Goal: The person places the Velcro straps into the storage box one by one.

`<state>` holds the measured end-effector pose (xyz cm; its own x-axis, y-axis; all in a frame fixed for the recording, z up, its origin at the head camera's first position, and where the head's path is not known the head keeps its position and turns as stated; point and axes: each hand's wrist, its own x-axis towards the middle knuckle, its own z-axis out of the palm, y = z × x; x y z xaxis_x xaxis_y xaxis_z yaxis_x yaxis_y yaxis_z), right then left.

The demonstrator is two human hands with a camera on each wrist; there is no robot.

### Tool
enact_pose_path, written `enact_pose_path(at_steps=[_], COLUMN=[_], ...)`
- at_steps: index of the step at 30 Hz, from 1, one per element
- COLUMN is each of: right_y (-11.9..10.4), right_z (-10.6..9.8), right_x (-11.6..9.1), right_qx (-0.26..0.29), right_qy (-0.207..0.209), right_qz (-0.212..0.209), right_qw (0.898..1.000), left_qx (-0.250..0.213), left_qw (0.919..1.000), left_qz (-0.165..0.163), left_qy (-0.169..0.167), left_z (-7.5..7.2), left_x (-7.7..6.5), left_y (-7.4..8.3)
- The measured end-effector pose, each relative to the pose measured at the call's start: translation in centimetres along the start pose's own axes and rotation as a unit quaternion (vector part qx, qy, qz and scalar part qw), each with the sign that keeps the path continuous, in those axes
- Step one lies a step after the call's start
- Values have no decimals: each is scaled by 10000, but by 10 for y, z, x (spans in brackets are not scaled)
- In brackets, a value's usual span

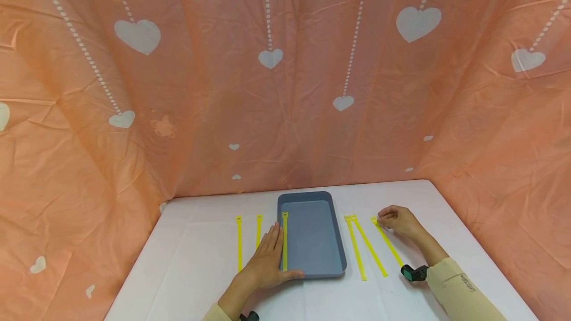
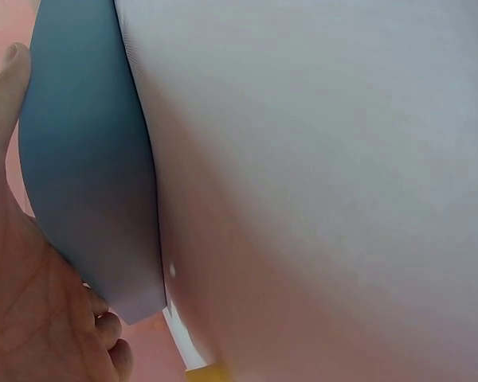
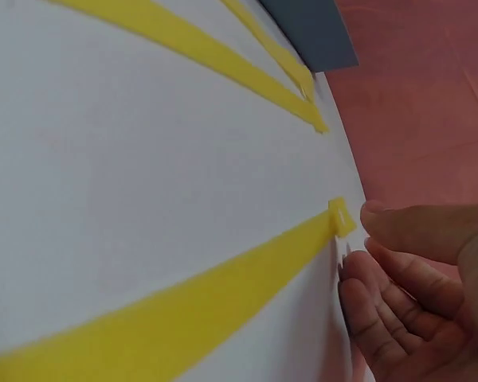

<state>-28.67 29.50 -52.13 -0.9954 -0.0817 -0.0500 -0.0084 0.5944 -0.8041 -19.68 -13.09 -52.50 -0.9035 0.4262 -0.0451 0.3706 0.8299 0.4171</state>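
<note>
A blue-grey rectangular tray (image 1: 314, 237) sits on the white table. My left hand (image 1: 266, 261) lies along its left side, fingers straight, thumb at the near rim; in the left wrist view the hand (image 2: 40, 294) touches the tray wall (image 2: 88, 159). One yellow cable strap (image 1: 285, 241) with a slotted head lies inside the tray along its left side. Right of the tray, my right hand (image 1: 398, 221) is at the head of another yellow strap (image 1: 387, 240). In the right wrist view, the thumb and loosely bent fingers (image 3: 418, 231) are just beside this strap's head (image 3: 342, 217).
Two more straps, one upright (image 1: 355, 249) and one slanted (image 1: 370, 246), meet at their heads right of the tray. Left of it lie another two straps, an outer one (image 1: 239, 244) and an inner one (image 1: 258, 229) partly behind the left hand. Orange heart-patterned cloth (image 1: 308, 137) surrounds the table.
</note>
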Motion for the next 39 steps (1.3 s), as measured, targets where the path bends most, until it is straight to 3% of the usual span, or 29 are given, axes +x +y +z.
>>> enact_pose_path(at_steps=[25, 39], right_y=[-2, 3], right_z=[15, 20], right_x=[7, 6], right_qx=[-78, -33], right_qy=[285, 283], right_qz=[418, 287], right_qw=[9987, 9992], left_qx=[-34, -11], left_qw=[9999, 9999], left_qz=[-61, -76], left_qy=[-88, -103], left_z=[-1, -3], left_x=[0, -1], left_y=[1, 2])
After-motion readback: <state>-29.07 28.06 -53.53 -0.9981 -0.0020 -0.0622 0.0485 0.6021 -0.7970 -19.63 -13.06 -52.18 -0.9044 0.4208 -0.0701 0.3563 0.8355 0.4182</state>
